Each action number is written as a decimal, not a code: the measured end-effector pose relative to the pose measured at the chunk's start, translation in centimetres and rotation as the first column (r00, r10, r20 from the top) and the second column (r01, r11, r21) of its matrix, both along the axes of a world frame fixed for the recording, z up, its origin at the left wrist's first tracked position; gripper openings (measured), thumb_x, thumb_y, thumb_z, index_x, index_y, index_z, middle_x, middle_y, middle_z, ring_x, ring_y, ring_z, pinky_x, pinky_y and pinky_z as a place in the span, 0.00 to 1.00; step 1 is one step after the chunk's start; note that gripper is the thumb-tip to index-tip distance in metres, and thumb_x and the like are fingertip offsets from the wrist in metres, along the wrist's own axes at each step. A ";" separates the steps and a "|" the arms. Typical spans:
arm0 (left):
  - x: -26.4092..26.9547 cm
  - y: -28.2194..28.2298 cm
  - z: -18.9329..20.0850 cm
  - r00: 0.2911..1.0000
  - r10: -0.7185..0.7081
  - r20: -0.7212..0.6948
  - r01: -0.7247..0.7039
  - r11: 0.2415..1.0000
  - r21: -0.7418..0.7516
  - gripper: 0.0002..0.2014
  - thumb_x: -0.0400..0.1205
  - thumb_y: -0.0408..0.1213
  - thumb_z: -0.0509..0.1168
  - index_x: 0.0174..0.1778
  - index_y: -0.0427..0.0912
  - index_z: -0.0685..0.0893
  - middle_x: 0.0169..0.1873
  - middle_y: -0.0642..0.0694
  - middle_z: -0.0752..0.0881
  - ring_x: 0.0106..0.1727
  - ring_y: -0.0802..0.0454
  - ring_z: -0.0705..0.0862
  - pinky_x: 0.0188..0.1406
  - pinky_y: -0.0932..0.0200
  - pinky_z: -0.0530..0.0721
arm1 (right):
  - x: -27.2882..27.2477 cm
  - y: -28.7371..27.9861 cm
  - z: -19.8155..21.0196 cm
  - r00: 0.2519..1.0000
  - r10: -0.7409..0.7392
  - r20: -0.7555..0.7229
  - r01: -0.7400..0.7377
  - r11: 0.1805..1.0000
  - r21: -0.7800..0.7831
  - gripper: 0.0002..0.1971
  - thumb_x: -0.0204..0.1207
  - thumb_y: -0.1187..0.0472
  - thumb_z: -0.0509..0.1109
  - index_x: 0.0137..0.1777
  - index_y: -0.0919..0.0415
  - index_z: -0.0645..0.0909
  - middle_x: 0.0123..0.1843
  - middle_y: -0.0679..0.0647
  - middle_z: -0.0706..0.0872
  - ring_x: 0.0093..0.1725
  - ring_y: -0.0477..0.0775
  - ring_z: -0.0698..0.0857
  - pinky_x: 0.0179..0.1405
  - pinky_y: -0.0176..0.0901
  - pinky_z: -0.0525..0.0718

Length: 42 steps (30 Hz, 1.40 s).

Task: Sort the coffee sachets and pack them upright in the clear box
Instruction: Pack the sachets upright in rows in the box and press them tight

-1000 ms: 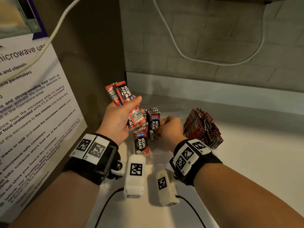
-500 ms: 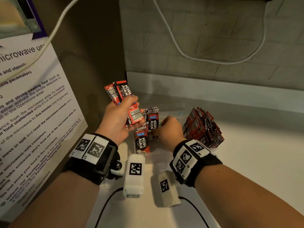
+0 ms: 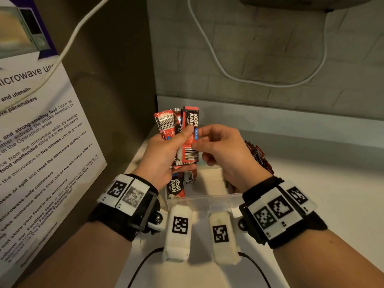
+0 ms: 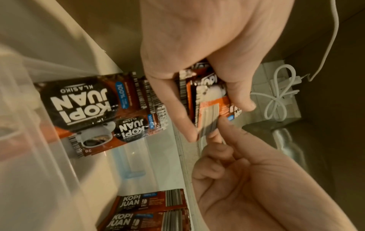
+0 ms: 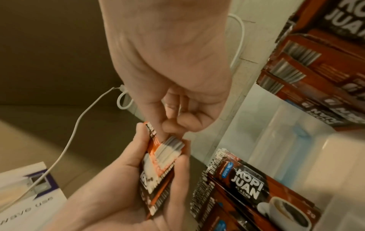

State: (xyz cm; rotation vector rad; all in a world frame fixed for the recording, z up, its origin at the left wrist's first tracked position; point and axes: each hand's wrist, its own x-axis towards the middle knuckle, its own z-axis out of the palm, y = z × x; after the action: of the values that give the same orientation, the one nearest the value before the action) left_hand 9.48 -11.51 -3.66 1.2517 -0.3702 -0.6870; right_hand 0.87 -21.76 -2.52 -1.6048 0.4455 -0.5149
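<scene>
Both hands' fingers (image 3: 188,132) pinching sachets (image 3: 190,140)

Light: dim, warm yellowish.
Blur: red-and-black foil coffee sachets (image 5: 168,150) smeared at the fingertips.
Edges: wide-angle bending, soft focus.

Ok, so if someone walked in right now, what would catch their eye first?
The fan of red Kopi Juan sachets gripped in the left hand, with the right hand pinching the front one. Below them, the clear box holds a few sachets, and a loose sachet pile sits right.
</scene>
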 end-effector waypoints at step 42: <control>2.5 1.5 1.2 0.959 0.144 -0.243 -0.167 0.983 -0.079 0.01 0.80 0.40 0.71 0.43 0.49 0.85 0.38 0.51 0.90 0.46 0.51 0.90 0.36 0.39 0.89 | 1.2 -1.6 -4.4 0.943 -0.174 -0.284 0.198 0.979 0.056 0.06 0.78 0.75 0.66 0.46 0.66 0.79 0.52 0.68 0.87 0.36 0.59 0.87 0.22 0.40 0.84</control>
State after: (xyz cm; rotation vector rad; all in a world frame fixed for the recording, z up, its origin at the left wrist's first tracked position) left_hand 11.99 -10.01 -2.47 1.0783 -0.1060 -0.6659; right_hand 2.08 -23.35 -6.96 -1.5672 0.8271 -0.4066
